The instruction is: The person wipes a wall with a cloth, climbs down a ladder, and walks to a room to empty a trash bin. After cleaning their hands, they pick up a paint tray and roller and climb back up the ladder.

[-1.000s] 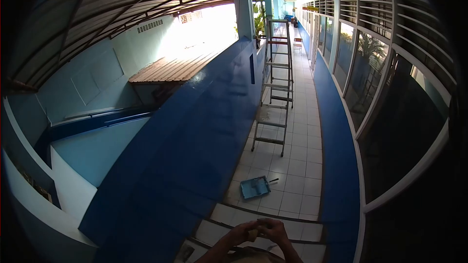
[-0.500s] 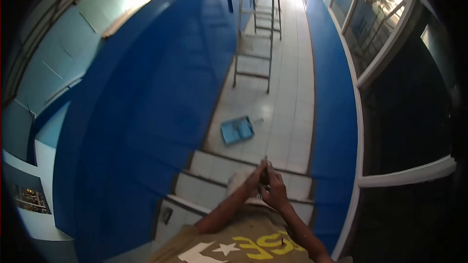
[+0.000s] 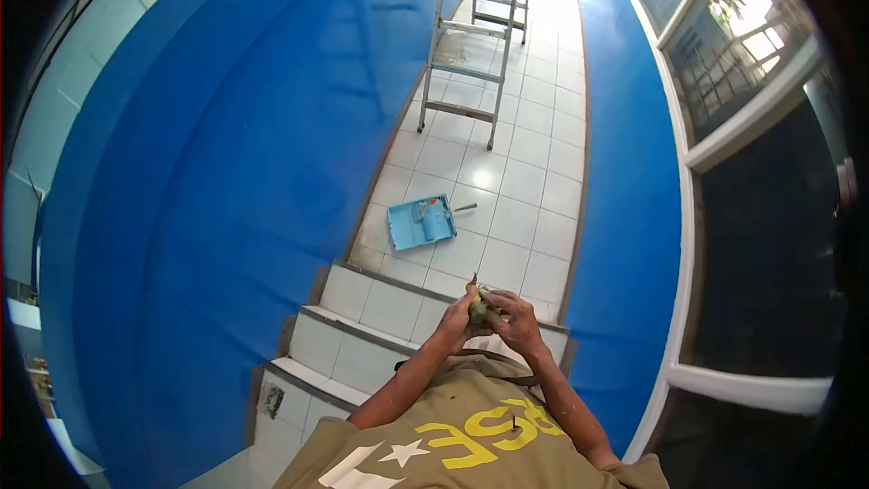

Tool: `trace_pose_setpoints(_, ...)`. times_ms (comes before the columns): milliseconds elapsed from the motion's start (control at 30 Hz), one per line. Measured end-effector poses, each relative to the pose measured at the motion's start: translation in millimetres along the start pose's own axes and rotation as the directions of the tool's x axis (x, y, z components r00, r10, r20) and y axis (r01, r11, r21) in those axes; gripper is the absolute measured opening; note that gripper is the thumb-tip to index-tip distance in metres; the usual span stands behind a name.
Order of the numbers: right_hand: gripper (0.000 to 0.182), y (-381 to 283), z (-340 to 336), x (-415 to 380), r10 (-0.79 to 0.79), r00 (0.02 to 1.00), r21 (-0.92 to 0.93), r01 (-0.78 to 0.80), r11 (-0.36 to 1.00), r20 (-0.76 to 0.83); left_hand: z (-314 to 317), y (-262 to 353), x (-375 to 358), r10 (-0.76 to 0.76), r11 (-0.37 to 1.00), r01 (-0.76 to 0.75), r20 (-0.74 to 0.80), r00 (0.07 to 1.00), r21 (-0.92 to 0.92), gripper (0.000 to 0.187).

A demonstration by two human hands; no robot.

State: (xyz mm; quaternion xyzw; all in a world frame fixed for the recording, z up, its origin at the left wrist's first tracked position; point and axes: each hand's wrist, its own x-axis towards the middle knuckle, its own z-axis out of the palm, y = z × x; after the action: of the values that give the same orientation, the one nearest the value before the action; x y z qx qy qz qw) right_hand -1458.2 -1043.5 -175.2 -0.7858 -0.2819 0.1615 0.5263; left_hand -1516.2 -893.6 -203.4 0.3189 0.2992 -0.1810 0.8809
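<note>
In front of my shirt, both hands meet around a small greenish-yellow object point(image 3: 478, 310) with a thin dark tip pointing up. My left hand point(image 3: 455, 321) wraps its left side. The fingers of my right hand point(image 3: 512, 319) are bent against its right side. What exactly the object is cannot be made out, since the fingers cover much of it. Beyond the steps, a light blue paint tray point(image 3: 405, 229) lies on the tiled floor, with a paint roller point(image 3: 433, 219) resting in it and its handle sticking out to the right.
A metal stepladder point(image 3: 462, 111) stands on the white tiles farther ahead. Tiled steps point(image 3: 371, 308) with dark edges lie just before me. A blue wall point(image 3: 244, 154) rises on the left; a lower blue wall point(image 3: 629, 172) with white-framed windows point(image 3: 681, 217) runs along the right.
The view has tilted down and become sharper, and the tray and ladder sit further left in it. My hands remain together around the object, with the right fingers now spread more across it.
</note>
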Motion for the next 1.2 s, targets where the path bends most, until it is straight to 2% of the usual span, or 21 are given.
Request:
trace_pose_setpoints(33, 0.026, 21, 6, 20, 0.054, 0.998, 0.04, -0.053, 0.998, -0.03, -19, 2, 22, 0.016, 0.999, -0.017, 0.042, 0.999, 0.027, 0.037)
trace_pose_setpoints(67, 0.026, 40, 11, 39, 0.055, 0.998, 0.039, -0.055, 0.998, -0.015, -35, 7, 38, 0.019, 1.0, -0.02, 0.034, 0.999, 0.014, 0.037)
trace_pose_setpoints(133, 0.018, 77, 16, 70, 0.184, 0.983, 0.182, -0.184, 0.966, 0.018, -57, 17, 66, 0.14, 0.987, -0.138, -0.023, 0.99, 0.082, 0.037)
trace_pose_setpoints(167, 0.015, 100, 25, 82, 0.185, 0.983, 0.287, -0.177, 0.942, -0.001, -54, 33, 61, 0.204, 0.977, -0.199, -0.063, 0.977, 0.076, 0.034)
trace_pose_setpoints(200, 0.015, 102, 28, 91, 0.191, 0.982, 0.295, -0.182, 0.938, 0.001, -62, 44, 62, 0.19, 0.977, -0.179, -0.099, 0.977, 0.114, 0.033)
trace_pose_setpoints(267, 0.014, 103, 28, 113, 0.288, 0.955, 0.57, -0.198, 0.797, -0.07, -71, 57, 66, 0.22, 0.974, -0.206, -0.157, 0.963, 0.097, 0.026)
trace_pose_setpoints(333, 0.015, 115, 21, 128, 0.354, 0.932, 0.61, -0.234, 0.757, -0.081, -82, 66, 76, 0.216, 0.974, -0.199, -0.165, 0.962, 0.111, 0.025)
trace_pose_setpoints(400, 0.018, 127, 12, 141, 0.521, 0.853, 0.824, -0.296, 0.482, 0.002, -89, 72, 93, 0.203, 0.976, -0.184, -0.178, 0.963, 0.117, 0.024)
trace_pose_setpoints(500, 0.02, 159, -9, 167, 0.586, 0.81, 0.841, -0.326, 0.432, 0.013, -85, 82, 121, 0.157, 0.985, -0.137, -0.22, 0.963, 0.102, 0.022)
trace_pose_setpoints(600, 0.021, 195, -32, 198, 0.631, 0.775, 0.855, -0.302, 0.421, -0.037, -77, 96, 155, 0.161, 0.983, -0.14, -0.2, 0.966, 0.116, 0.023)
trace_pose_setpoints(667, 0.021, 230, -52, 229, 0.697, 0.694, 0.883, -0.198, 0.425, -0.18, -81, 105, 191, 0.155, 0.98, -0.133, -0.143, 0.978, 0.149, 0.023)
trace_pose_setpoints(733, 0.023, 265, -77, 258, 0.672, 0.706, 0.888, -0.139, 0.439, -0.222, -93, 109, 240, 0.16, 0.982, -0.143, -0.143, 0.977, 0.122, 0.024)
trace_pose_setpoints(800, 0.025, 300, -107, 290, 0.601, 0.736, 0.84, -0.082, 0.536, -0.312, -101, 113, 301, 0.186, 0.98, -0.199, -0.257, 0.948, -0.024, 0.022)
trace_pose_setpoints(833, 0.027, 319, -123, 306, 0.596, 0.726, 0.817, -0.082, 0.571, -0.343, -107, 112, 336, 0.215, 0.974, -0.226, -0.238, 0.947, -0.019, 0.022)
trace_pose_setpoints(900, 0.027, 358, -151, 347, 0.587, 0.707, 0.791, -0.063, 0.609, -0.395, -120, 126, 414, 0.147, 0.984, -0.166, -0.234, 0.961, -0.062, 0.022)
trace_pose_setpoints(967, 0.029, 417, -177, 379, 0.551, 0.697, 0.762, -0.011, 0.648, -0.459, -108, 145, 480, 0.153, 0.981, -0.177, -0.238, 0.959, -0.085, 0.023)
trace_pose_setpoints(1000, 0.03, 413, -191, 394, 0.541, 0.698, 0.779, 0.04, 0.626, -0.47, -94, 155, 498, 0.14, 0.982, -0.166, -0.239, 0.961, -0.093, 0.024)
trace_pose_setpoints(1067, 0.029, 403, -224, 423, 0.567, 0.676, 0.794, 0.044, 0.606, -0.471, -62, 184, 518, 0.135, 0.981, -0.162, -0.224, 0.965, -0.103, 0.024)
trace_pose_setpoints(1133, 0.027, 408, -259, 450, 0.499, 0.724, 0.768, 0.065, 0.637, -0.476, -33, 214, 532, 0.186, 0.982, -0.18, -0.152, 0.971, 0.054, 0.024)
trace_pose_setpoints(1200, 0.025, 371, -289, 496, 0.492, 0.738, 0.781, 0.074, 0.62, -0.461, -24, 237, 550, 0.186, 0.978, -0.175, -0.105, 0.977, 0.113, 0.022)
